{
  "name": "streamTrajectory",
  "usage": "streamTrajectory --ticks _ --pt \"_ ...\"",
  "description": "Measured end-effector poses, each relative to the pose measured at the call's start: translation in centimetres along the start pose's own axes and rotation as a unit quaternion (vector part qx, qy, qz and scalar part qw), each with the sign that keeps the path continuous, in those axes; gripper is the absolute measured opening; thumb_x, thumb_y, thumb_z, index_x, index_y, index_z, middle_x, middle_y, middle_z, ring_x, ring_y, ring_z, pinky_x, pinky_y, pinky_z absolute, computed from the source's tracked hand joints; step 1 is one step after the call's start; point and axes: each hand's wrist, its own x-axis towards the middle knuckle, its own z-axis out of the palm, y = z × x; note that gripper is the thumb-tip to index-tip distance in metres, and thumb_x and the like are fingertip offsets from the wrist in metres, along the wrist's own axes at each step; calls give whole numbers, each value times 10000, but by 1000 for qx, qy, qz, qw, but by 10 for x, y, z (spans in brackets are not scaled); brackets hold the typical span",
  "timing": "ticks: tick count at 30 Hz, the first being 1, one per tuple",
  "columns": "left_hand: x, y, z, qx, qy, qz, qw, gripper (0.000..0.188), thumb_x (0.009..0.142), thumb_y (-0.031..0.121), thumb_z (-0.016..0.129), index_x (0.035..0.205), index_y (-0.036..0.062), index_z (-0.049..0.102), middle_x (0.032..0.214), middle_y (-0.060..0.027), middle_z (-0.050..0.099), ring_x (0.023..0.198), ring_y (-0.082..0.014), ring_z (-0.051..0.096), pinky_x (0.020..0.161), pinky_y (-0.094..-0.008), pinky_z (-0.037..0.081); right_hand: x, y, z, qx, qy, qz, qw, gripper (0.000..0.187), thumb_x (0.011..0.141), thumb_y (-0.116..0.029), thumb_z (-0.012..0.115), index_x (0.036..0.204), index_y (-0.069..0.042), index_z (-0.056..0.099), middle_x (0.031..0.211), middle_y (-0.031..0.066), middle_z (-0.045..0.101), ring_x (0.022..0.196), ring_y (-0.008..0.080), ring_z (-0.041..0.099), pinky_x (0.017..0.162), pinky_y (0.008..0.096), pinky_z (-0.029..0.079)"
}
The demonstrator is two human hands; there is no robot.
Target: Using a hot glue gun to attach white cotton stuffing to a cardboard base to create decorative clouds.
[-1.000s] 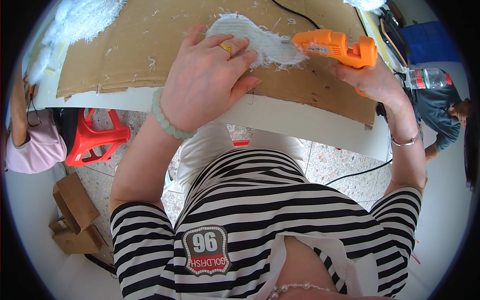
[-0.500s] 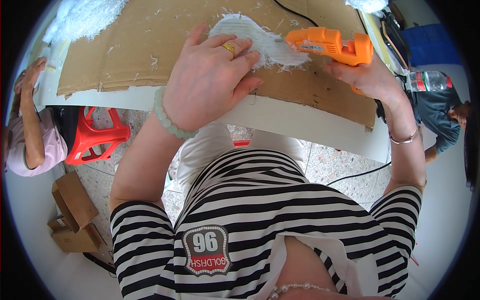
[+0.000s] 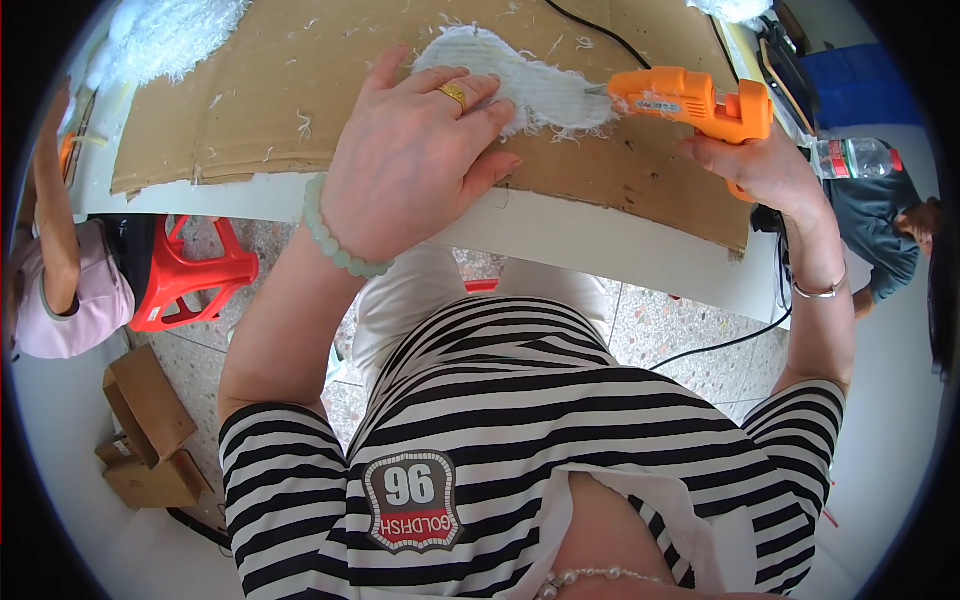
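An insole-shaped piece of white fabric (image 3: pixel 552 92) with frayed edges lies on a brown cardboard sheet (image 3: pixel 300 100). Pressing on its left part, my left hand (image 3: pixel 400 165) lies palm down with the fingers spread, nothing gripped in them. My right hand (image 3: pixel 765 172) is closed around the handle of an orange hot glue gun (image 3: pixel 680 97). The gun's nozzle points left, at or just over the fabric's right end; whether it touches I cannot tell. My right fingers are partly hidden behind the gun.
Fluffy white fibre (image 3: pixel 165 40) sits at the far left, with another tuft at the far right. A black cable (image 3: pixel 605 32) crosses the cardboard. A plastic bottle (image 3: pixel 850 158) is at the right. People sit on both sides; a red stool (image 3: pixel 195 275) stands left.
My right hand has shifted the glue gun to the right, its nozzle moving toward the fabric's right end. My left hand stays almost in place. The person at left has moved an arm.
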Motion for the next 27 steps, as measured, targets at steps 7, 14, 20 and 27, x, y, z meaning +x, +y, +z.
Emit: streamTrajectory --ticks 7,14,20,27 --pt "1 1 -4 -11 -39 -17 999 332 726 246 708 1023 106 658 1101 -64 638 1049 -260 577 993 -515 332 -1 -5 3 28 -3 3 1000 209 745 -156 726 859 -31 603 693 -15 548 640 60 486 586 213 393" --pt "2 2 -2 -4 -7 2 1000 279 720 246 705 944 90 647 1009 -44 638 1003 -223 578 960 -527 350 -5 11 -9 188 -4 -49 981 210 799 -184 690 901 -16 617 783 25 600 700 101 544 629 241 448" --pt "6 2 -5 -7 -9 11 1000 277 713 239 708 936 83 655 988 -53 621 994 -232 563 951 -512 357 1 -17 40 456 19 -62 887 273 894 -265 574 986 -8 591 887 77 622 840 171 603 780 339 513" --pt "10 4 -9 -26 -34 8 999 263 693 226 722 912 88 673 882 -45 559 892 -241 546 913 -511 374 20 -34 91 654 57 -39 753 288 933 -270 519 1088 -28 537 953 62 594 939 193 583 888 403 497"
